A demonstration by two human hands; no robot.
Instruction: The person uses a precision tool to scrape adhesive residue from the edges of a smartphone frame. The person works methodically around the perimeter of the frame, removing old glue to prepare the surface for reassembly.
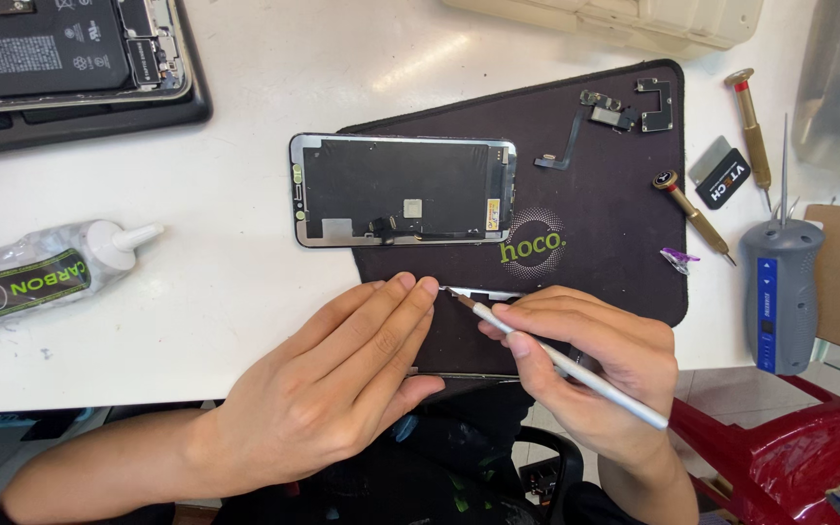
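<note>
My left hand (342,374) lies flat over a phone part (483,295) at the near edge of the dark work mat (614,194), holding it down with the fingertips. Most of that part is hidden under my hands. My right hand (600,365) grips a slim silver tool (576,369) like a pen, its tip touching the part's top edge beside my left fingertips. A separate phone screen assembly (402,190) lies back side up, half on the mat, beyond my hands.
A glue tube (36,277) lies at left. An opened phone (60,49) rests on a dark tray at top left. Small flex parts (624,112), two screwdrivers (697,214) (751,122), a pry card (721,175) and a grey electric driver (780,292) sit at right. A red chair (780,442) is below.
</note>
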